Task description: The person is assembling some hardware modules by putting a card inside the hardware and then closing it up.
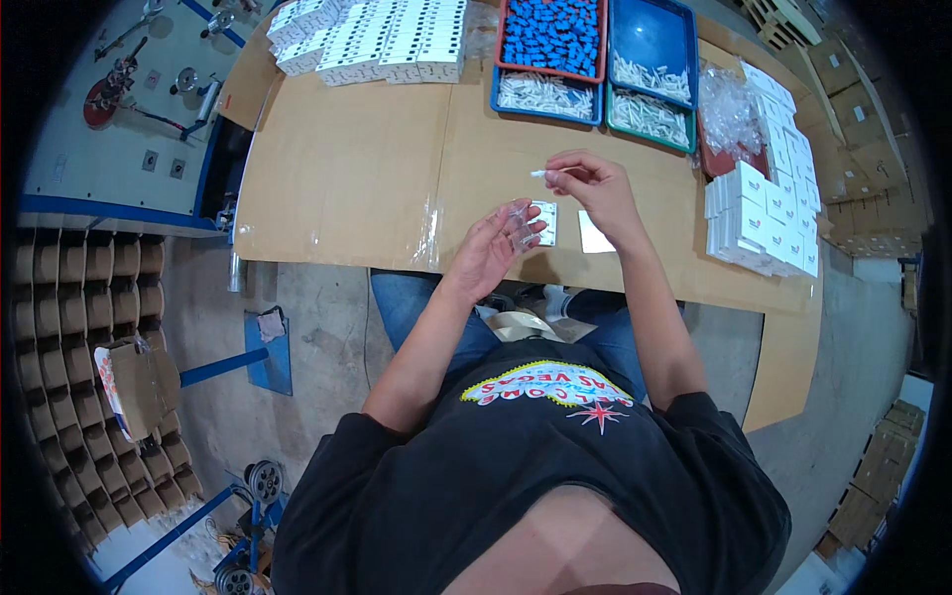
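Palm up over the cardboard-covered table, my left hand (484, 250) holds a small clear plastic tray (520, 228) at its fingertips. To its right and farther out, my right hand (597, 188) pinches a small white tube-like piece (538, 174) between thumb and fingers, its tip pointing left. Partly behind the clear tray lies a small white printed box or card (544, 220). A flat white sheet or box (595, 234) rests beneath my right wrist, partly covered by it. The exact kind of the white piece is too small to make out.
Beyond my hands stand a red tray (551, 71) of small blue parts and blue and green trays (650, 140) with white pieces. White boxes are stacked at far left (392, 45) and at right (759, 218). Clear plastic bags (731, 109) lie beside the right stack.
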{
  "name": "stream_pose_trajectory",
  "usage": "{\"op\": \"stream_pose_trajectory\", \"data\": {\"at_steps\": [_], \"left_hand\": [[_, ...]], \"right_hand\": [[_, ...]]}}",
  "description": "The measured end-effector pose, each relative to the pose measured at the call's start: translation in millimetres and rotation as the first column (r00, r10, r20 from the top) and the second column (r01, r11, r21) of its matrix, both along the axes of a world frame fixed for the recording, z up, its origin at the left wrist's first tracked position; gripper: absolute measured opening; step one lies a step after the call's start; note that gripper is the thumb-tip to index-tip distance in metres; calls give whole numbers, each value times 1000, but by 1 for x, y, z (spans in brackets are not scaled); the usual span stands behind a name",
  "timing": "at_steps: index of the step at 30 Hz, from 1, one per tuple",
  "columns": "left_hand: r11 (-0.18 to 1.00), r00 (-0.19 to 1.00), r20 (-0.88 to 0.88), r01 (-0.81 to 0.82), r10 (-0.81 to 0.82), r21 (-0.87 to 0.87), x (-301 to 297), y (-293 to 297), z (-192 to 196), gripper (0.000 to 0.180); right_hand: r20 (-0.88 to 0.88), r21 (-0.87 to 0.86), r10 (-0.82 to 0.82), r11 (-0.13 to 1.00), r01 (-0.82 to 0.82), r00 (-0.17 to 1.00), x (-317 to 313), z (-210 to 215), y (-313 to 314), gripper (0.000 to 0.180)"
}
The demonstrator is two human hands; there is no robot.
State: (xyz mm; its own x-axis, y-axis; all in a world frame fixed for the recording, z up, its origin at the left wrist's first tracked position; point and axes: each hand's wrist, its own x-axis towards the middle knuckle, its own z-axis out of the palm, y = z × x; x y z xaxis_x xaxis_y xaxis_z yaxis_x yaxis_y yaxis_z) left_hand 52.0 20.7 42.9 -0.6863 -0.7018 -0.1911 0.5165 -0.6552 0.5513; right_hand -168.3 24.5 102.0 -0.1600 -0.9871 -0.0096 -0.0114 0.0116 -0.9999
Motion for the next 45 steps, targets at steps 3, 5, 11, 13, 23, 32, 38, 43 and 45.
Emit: {"op": "stream_pose_trajectory", "data": {"at_steps": [3,5,11,13,23,32,38,43,45], "left_hand": [[997,996,-58,68,-66,23,-4,8,8,52],[985,993,-17,113,-116,-128,-7,10,8,56],[979,993,38,117,-113,-164,-14,13,15,58],[982,993,49,111,-104,-153,-15,15,19,55],[992,989,121,98,-88,-81,-14,16,21,47],[991,966,225,131,-125,-16,-17,16,34,45],[986,965,219,159,-145,-50,-21,16,28,47],[988,955,261,152,-142,-21,-26,13,36,44],[987,953,263,160,-149,-23,-27,11,29,43]], "right_hand": [[-88,45,137,990,-133,987,-3,19,11,14],[-112,42,201,979,-198,973,-4,33,14,13],[-291,163,422,906,-390,859,-10,60,14,10],[-358,173,475,880,-442,804,-10,64,11,9],[-521,254,681,699,-669,514,-10,55,-8,15],[-390,255,749,647,-718,536,-10,50,-6,37],[-423,413,761,645,-642,492,-8,52,-3,47],[-274,286,772,635,-717,574,-19,48,-6,51],[-301,293,774,630,-719,557,-19,39,-6,51]]}}
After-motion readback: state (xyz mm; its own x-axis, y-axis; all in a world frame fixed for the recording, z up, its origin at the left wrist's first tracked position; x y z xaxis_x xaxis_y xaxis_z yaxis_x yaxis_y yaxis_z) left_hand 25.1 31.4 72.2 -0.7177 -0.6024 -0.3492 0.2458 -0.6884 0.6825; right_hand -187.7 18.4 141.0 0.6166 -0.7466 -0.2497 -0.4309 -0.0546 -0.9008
